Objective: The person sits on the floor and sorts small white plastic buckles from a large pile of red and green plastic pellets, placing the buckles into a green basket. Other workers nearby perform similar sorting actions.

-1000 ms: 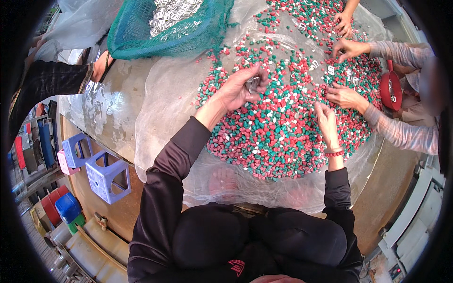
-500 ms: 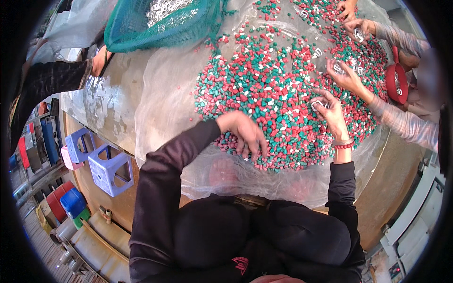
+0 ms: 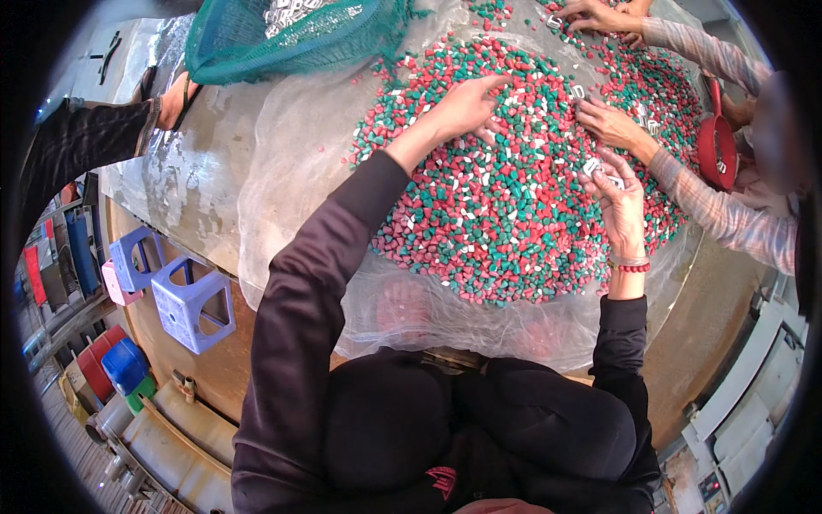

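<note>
A wide heap of small red, green and white stones [image 3: 488,223], many cone-shaped, spreads over a translucent sheet [image 3: 291,206]. My left hand [image 3: 467,107] reaches over the heap's upper left part, fingers spread and holding nothing I can see. Above the heap's right side my right hand [image 3: 621,201], with a red bead bracelet, is closed on a few pale metal buckles [image 3: 592,167]. Another buckle [image 3: 577,92] lies on the stones near a co-worker's hand [image 3: 612,124]. That person's other hand [image 3: 591,14] touches the heap farther back.
A green mesh net basket [image 3: 248,64] with many pale metal pieces stands at the far left. Nearby is another person's hand [image 3: 175,101]. A red pan-shaped sieve [image 3: 717,150] sits at the right. Purple stools [image 3: 193,308] stand below the table's left side.
My left hand has moved up and away across the heap, its fingers stretching out. My right hand has shifted slightly right, still with buckles. The co-worker's hands have moved left.
</note>
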Motion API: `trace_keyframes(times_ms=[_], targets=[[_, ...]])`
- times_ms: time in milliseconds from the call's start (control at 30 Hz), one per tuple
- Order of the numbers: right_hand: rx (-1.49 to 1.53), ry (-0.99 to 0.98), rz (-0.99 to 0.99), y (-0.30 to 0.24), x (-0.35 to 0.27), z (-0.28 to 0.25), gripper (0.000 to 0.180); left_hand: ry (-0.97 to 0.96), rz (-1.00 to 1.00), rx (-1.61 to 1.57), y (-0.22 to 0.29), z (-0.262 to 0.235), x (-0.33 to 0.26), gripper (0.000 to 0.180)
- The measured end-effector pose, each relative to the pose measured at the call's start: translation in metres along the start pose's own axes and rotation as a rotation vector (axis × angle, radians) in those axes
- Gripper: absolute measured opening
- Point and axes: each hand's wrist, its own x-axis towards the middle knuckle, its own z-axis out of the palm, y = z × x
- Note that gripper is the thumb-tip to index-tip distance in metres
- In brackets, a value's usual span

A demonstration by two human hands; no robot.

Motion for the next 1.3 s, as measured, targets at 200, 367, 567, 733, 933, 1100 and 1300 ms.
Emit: trace_keyframes(times_ms=[200, 367, 567, 733, 933, 1100, 1300], targets=[[0.062, -0.03, -0.089, -0.002, -0.009, 0.023, 0.014, -0.35, -0.252, -0.481, -0.022, 0.023, -0.069, 0.049], [-0.792, -0.316, -0.406, -0.017, -0.044, 0.08, 0.019, -0.491, -0.523, -0.965, -0.033, 0.058, -0.09, 0.072], [-1.283, -0.501, -0.776, -0.033, -0.058, 0.111, 0.056, -0.302, -0.456, -1.192, -0.03, 0.063, -0.089, 0.038], [-1.226, -0.381, -0.568, -0.031, -0.054, 0.09, 0.055, -0.011, -0.372, -1.021, 0.022, 0.013, -0.079, 0.025], [-1.276, -0.746, -0.318, 0.017, -0.064, 0.067, 0.052, 0.241, 0.563, -0.663, 0.147, -0.124, -0.062, 0.082], [-1.214, -0.985, -0.595, 0.072, -0.06, 0.06, 0.058, 0.662, 0.463, -0.289, 0.117, -0.132, -0.084, 0.077], [-1.304, -1.02, -0.668, 0.089, 0.017, 0.049, 0.058, 0.736, 0.477, -0.366, 0.089, -0.114, -0.098, 0.061]])
